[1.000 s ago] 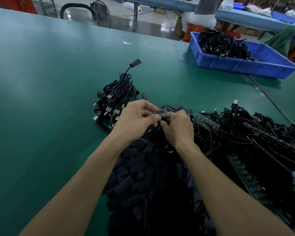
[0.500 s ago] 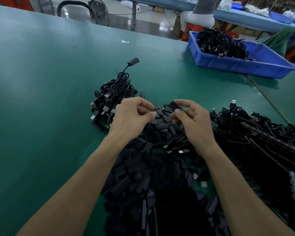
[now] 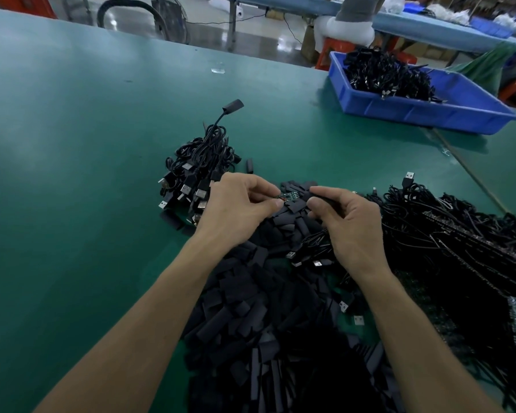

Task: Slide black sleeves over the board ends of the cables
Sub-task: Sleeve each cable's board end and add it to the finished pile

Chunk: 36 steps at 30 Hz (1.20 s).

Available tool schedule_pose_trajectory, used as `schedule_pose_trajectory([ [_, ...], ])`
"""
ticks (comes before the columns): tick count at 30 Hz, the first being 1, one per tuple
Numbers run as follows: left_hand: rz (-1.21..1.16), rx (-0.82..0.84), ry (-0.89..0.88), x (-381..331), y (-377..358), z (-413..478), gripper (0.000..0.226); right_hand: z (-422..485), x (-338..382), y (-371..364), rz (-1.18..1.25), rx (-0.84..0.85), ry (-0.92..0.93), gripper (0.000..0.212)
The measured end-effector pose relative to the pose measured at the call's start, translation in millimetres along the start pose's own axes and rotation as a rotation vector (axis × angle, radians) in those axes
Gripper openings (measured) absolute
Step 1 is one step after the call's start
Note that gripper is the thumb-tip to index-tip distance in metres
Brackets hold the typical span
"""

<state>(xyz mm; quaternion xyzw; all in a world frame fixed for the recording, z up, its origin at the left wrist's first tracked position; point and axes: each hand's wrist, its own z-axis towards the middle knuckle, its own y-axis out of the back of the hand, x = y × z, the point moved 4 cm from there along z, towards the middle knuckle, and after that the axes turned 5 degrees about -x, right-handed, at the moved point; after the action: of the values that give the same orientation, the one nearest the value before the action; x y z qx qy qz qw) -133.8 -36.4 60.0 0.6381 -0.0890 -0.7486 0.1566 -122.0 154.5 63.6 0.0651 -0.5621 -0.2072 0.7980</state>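
My left hand (image 3: 239,204) pinches the cable end of a small green circuit board (image 3: 289,195), which sticks out to the right. My right hand (image 3: 347,216) pinches a black sleeve (image 3: 320,194) just right of the board's free end; whether they touch is unclear. Both hands hover over a large heap of loose black sleeves (image 3: 265,308). A bundle of sleeved cables with USB plugs (image 3: 197,171) lies left of my left hand. Unsleeved cables with boards (image 3: 459,234) are piled at the right.
A blue tray (image 3: 423,105) holding black cables stands at the back right on the green table (image 3: 72,144). A person sits at another bench beyond the table's far edge. A few loose USB plugs (image 3: 307,260) lie under my right wrist.
My hands have drawn slightly apart. The board now shows bare between them, and my right hand has turned the sleeve to line up with the board's end.
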Motion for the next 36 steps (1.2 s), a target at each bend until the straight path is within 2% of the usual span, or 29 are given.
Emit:
schedule_pose_trajectory([
  [11,-0.050,0.022,0.039,1.8,-3.9,-1.2,0.010,-3.6,1.3,2.6,0.001,-0.035,0.008,0.019],
  [18,-0.087,0.047,0.053,1.7,-6.1,-1.8,0.008,-6.0,1.7,1.1,0.037,-0.034,0.018,0.028],
  [26,-0.116,0.086,0.057,2.4,-7.2,-1.0,0.011,-4.6,-2.2,2.3,0.018,-0.032,-0.010,0.027],
  [36,-0.168,0.196,0.093,-1.2,-4.2,-3.4,0.009,3.3,-2.3,8.3,-0.010,0.123,-0.023,0.025],
])
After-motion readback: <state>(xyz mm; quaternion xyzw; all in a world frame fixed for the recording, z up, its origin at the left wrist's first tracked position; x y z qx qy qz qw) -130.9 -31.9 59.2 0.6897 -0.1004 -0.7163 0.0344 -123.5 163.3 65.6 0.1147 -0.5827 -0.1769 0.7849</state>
